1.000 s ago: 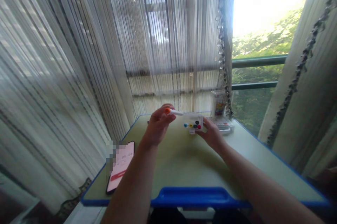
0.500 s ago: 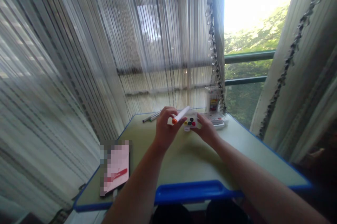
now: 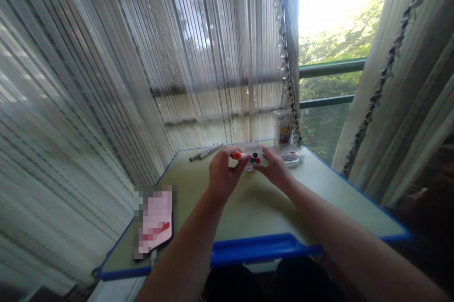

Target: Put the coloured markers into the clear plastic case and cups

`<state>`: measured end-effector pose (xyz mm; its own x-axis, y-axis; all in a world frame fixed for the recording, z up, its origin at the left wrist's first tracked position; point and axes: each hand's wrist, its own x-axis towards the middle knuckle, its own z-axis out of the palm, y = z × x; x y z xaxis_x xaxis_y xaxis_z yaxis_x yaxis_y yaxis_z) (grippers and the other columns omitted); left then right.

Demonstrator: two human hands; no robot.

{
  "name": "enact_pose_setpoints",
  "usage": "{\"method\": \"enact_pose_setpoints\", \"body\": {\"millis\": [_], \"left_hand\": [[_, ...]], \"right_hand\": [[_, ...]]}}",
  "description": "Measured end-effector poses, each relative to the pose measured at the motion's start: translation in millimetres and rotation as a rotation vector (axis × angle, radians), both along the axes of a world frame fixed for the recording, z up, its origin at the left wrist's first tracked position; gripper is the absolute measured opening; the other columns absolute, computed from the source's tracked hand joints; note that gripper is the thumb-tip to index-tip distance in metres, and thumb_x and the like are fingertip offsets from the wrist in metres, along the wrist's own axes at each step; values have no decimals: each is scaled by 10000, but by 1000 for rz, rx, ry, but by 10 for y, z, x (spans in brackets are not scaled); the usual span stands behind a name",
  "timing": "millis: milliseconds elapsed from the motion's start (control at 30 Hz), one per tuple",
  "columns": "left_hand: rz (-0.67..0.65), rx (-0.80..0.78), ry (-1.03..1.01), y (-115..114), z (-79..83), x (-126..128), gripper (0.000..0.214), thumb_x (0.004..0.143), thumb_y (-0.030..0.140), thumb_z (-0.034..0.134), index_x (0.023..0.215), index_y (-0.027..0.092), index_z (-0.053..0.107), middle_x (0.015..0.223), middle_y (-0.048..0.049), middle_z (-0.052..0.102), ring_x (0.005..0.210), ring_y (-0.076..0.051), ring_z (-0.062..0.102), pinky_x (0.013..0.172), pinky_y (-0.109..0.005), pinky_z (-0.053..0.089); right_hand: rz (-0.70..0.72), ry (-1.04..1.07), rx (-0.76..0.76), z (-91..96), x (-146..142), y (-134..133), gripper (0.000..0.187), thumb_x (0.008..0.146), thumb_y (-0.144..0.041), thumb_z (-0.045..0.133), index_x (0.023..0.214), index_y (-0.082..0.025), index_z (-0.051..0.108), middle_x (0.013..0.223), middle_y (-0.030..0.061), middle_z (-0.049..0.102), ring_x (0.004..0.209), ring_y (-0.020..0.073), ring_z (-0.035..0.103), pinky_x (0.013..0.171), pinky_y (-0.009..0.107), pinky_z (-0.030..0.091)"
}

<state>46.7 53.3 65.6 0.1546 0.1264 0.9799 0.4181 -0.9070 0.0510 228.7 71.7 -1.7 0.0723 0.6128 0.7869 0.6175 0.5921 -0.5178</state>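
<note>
Between the fingers of my left hand point(image 3: 225, 172) is a white marker with an orange end point(image 3: 237, 155). Its orange end faces me, and its body points away toward the box. My right hand point(image 3: 275, 168) grips the right side of a small clear marker box point(image 3: 258, 149). Black, red and dark round marker ends show at the box's near opening, and a small flap hangs below it. Both hands are close together above the far half of the table. Whether the marker's far tip is inside the box I cannot tell.
Several thin pens point(image 3: 206, 151) lie at the table's far left. Clear packs point(image 3: 291, 156) and an upright clear container point(image 3: 284, 128) stand at the far right. A phone point(image 3: 158, 224) with a cable lies at the left edge. The table point(image 3: 258, 217) has a blue tray rim point(image 3: 262, 248) in front.
My left hand has turned the marker from a slant across the box to pointing at its opening, orange end toward me. My right hand keeps its hold on the box. The view has shifted slightly.
</note>
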Motion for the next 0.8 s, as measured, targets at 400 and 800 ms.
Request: {"method": "enact_pose_setpoints", "body": {"millis": [400, 800], "left_hand": [[142, -167, 269, 198, -217, 85, 219, 784, 367, 649, 854, 185, 549, 793, -32, 673, 714, -159, 618, 667, -275, 471], [122, -168, 418, 164, -164, 71, 235, 752, 209, 590, 984, 176, 603, 844, -47, 696, 743, -181, 635, 739, -319, 492]], "right_hand": [[-26, -100, 33, 22, -16, -46, 534, 696, -271, 732, 1190, -208, 539, 1112, 121, 639, 1007, 266, 617, 844, 416, 515], [-13, -107, 40, 10, 20, -11, 556, 705, -271, 718, 1223, -204, 527, 1153, 135, 623, 1064, 272, 593, 902, 427, 492]]}}
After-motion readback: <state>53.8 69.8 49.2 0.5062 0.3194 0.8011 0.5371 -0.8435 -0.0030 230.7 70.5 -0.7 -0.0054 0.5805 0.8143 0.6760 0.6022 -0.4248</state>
